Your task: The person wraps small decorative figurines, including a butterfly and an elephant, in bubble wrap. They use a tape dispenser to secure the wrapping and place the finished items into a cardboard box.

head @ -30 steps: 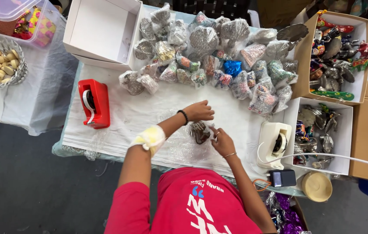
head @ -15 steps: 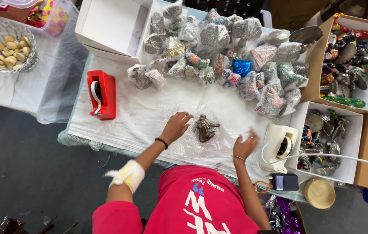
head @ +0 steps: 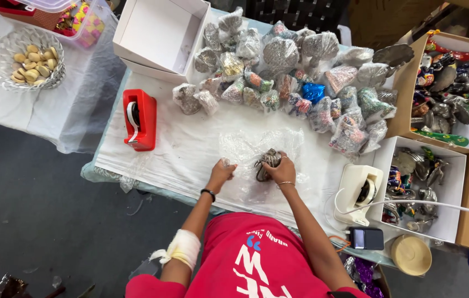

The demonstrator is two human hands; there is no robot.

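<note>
- Far left, nothing has moved that I can see: the wire basket of pale pieces (head: 25, 58) sits on its white cloth, and the red tape dispenser (head: 139, 119) stands near the table's left edge, well apart from the hands.
- The new thing is a clear sheet of bubble wrap (head: 256, 152) — it now lies spread on the white table cover (head: 179, 154), where half a second ago I saw bare cloth under the ornament.
- My left hand (head: 221, 175), open and flat a moment ago, is now clenched on the near left edge of that sheet.
- The small metal figurine (head: 267, 163) rests on the wrap, near its middle; my right hand (head: 282, 171), which was lifted away and spread, now grasps it from the right.
- I read this as wrapping just begun — nothing folded over yet.
- Right of that, the white tape dispenser (head: 360, 193) and the boxes of figurines (head: 444, 182) look untouched.
</note>
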